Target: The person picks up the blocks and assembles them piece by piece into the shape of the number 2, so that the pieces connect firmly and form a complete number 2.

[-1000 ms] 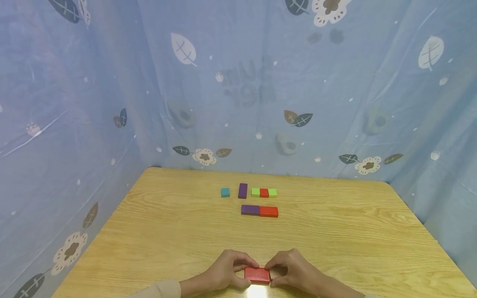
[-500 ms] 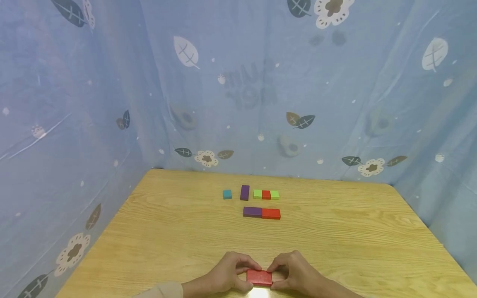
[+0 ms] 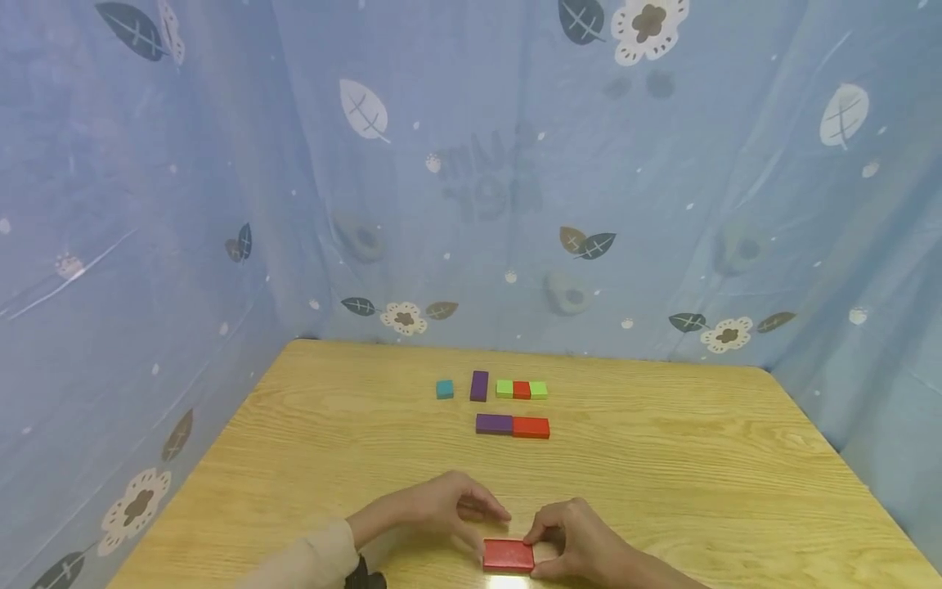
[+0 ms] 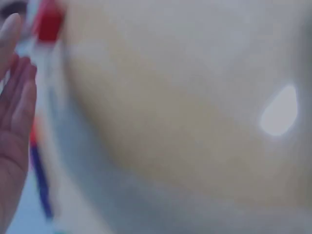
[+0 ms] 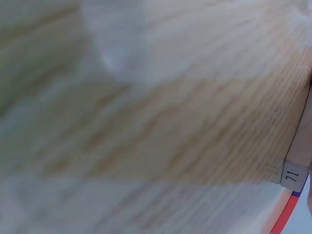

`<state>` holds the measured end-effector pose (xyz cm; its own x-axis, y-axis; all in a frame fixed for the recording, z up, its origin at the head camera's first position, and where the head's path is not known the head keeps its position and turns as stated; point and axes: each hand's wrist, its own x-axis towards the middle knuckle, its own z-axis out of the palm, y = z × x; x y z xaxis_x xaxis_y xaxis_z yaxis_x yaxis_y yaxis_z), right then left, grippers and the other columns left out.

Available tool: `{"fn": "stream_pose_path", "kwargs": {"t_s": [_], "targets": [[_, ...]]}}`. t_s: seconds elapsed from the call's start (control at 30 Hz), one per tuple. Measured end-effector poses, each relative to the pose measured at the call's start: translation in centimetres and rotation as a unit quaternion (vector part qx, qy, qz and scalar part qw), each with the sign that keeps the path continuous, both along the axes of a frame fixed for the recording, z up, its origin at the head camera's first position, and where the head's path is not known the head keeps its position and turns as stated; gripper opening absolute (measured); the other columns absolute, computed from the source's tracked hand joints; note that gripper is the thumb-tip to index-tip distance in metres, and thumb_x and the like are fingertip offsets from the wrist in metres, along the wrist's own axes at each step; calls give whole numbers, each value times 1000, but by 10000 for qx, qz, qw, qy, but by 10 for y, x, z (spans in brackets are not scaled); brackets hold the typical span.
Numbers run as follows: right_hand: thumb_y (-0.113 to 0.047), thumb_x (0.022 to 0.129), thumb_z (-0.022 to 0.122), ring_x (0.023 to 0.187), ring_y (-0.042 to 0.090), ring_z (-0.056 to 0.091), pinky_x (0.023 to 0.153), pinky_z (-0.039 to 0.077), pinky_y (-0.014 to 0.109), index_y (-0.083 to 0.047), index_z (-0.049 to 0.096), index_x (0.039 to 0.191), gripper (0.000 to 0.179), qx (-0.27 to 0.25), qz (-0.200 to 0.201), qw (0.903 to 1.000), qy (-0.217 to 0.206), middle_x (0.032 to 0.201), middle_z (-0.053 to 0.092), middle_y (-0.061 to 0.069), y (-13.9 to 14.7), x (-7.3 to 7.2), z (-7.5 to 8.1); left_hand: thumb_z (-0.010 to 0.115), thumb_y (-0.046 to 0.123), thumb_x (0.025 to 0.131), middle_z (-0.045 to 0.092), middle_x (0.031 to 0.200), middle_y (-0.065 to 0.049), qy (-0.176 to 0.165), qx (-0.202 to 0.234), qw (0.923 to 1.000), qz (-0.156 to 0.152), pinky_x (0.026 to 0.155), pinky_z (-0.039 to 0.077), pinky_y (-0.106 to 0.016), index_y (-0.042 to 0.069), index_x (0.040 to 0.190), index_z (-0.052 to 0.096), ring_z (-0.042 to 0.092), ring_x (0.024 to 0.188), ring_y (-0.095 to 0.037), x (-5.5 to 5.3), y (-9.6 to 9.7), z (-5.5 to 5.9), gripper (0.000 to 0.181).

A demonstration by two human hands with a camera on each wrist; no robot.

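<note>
A red rectangular block (image 3: 508,556) lies flat at the table's near edge in the head view. My right hand (image 3: 581,544) pinches its right end, the index finger at the far corner and the thumb at the near one. To the left, my left hand (image 3: 450,509) is lifted off the block with thumb and fingers spread, holding nothing. The left wrist view shows that hand (image 4: 14,136) with straight fingers, and a blurred red block (image 4: 49,22) beyond. At the right wrist view's edge, a pale block end (image 5: 294,176) bears the printed number 71.
Farther back, a purple block (image 3: 494,424) and a red block (image 3: 531,428) lie end to end. Behind them are a teal cube (image 3: 445,389), another purple block (image 3: 479,386) and a green-red-green row (image 3: 521,390). A blue patterned curtain (image 3: 471,180) surrounds the wooden table (image 3: 662,458).
My left hand has let go of the red block's left end and moved up and slightly left. The right hand stays at the block's right end. The head view has shifted a little.
</note>
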<state>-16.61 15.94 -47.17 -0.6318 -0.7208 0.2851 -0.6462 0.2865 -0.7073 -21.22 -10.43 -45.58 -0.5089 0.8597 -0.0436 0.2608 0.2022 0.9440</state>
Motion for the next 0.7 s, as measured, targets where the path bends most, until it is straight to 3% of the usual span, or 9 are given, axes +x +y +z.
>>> {"fn": "stream_pose_path", "kwargs": {"t_s": [0.1,0.23,0.37,0.47,0.7], "targets": [[-26,78,80,81,0,61,72,53,21,-13,72,90,19,23,-1,10000,-95,89,71,-8,0,-1,1,67,0,86,65,122,-8,412,168,9988,199,97,46,-23,-2,120,64,60,114,-15,-34,-6,12,34],[-25,79,80,81,1,61,72,53,21,-12,72,91,19,-17,41,9999,-130,89,70,-8,1,-1,1,60,-9,89,61,126,-18,461,465,9966,491,100,45,-29,-4,122,62,57,118,-29,-79,-11,24,34],[-26,79,79,80,-1,60,71,52,20,-13,72,91,20,-15,58,9999,-125,88,70,-9,1,-1,0,53,-18,88,61,121,-24,833,357,9955,278,98,47,-37,-10,118,62,58,115,-35,-110,-7,27,32],[-27,79,79,81,-1,60,73,53,21,-13,72,91,20,0,51,9999,-137,89,70,-9,0,-1,0,49,-23,85,64,117,-24,1121,57,9936,83,96,49,-35,-11,114,64,61,112,-31,-121,-1,26,35],[-26,78,80,81,0,61,71,53,21,-13,72,92,21,-20,63,9999,-118,89,70,-9,0,-2,0,68,-16,77,65,122,-7,818,-703,9941,127,98,46,-25,2,116,69,55,120,-15,-126,15,15,43]]}}
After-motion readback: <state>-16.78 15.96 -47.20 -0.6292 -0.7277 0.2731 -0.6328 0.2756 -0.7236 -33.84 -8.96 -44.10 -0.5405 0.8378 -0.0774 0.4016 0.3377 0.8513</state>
